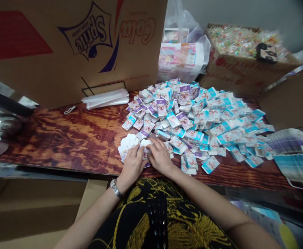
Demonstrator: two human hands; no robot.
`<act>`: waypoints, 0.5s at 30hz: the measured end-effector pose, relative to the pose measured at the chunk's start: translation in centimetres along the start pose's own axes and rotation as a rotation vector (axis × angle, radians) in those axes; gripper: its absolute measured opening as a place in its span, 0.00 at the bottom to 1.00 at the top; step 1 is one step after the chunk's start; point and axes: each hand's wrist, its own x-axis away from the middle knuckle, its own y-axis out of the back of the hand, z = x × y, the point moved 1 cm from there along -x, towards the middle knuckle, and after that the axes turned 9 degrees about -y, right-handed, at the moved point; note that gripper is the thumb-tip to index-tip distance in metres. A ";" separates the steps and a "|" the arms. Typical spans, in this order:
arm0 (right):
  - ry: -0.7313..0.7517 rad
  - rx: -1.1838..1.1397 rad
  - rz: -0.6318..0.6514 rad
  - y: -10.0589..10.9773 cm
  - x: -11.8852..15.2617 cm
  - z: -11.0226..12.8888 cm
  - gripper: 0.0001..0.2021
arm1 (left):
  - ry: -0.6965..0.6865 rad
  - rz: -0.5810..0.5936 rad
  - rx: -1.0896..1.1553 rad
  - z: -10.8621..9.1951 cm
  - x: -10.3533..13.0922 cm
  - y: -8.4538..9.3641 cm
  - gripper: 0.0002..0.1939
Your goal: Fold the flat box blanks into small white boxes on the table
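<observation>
My left hand (133, 162), with a metal watch on its wrist, is at the near edge of the table. Close against it on the right is my right hand (160, 156). The fingers of both are bent round a small paper carton (146, 143), whose white end flaps show above them; most of it is covered by my fingers. Partly behind my left hand lies a fanned bunch of flat white cartons (128, 142). A large heap of small purple and blue cartons printed with a hand (193, 117) spreads to the right of my hands.
A big cardboard box (70, 69) stands at the back left, with folded plastic bags (107, 98) before it. Behind the heap, a carton (244, 72) holds wrapped sweets. Flat unfolded cartons (296, 162) lie at the right edge of the wood-grain table (70, 138).
</observation>
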 end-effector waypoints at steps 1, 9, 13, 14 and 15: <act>-0.045 -0.028 0.009 -0.1 -0.1 0.1 0.12 | 0.003 -0.013 0.006 0.0 0.1 -0.1 0.25; -0.233 -0.236 0.044 0.0 -1.0 0.6 0.05 | 0.008 -0.088 -0.002 -0.9 0.3 0.1 0.32; -0.236 -0.437 0.015 1.6 -0.9 1.1 0.05 | 0.023 -0.154 -0.033 -1.5 -0.4 1.0 0.36; -0.229 -0.478 0.017 2.1 -0.8 1.2 0.05 | 0.024 -0.176 -0.033 -1.6 -0.6 1.2 0.35; -0.210 -0.512 0.023 2.7 -0.7 1.4 0.06 | 0.026 -0.202 -0.027 -1.7 -0.8 1.4 0.34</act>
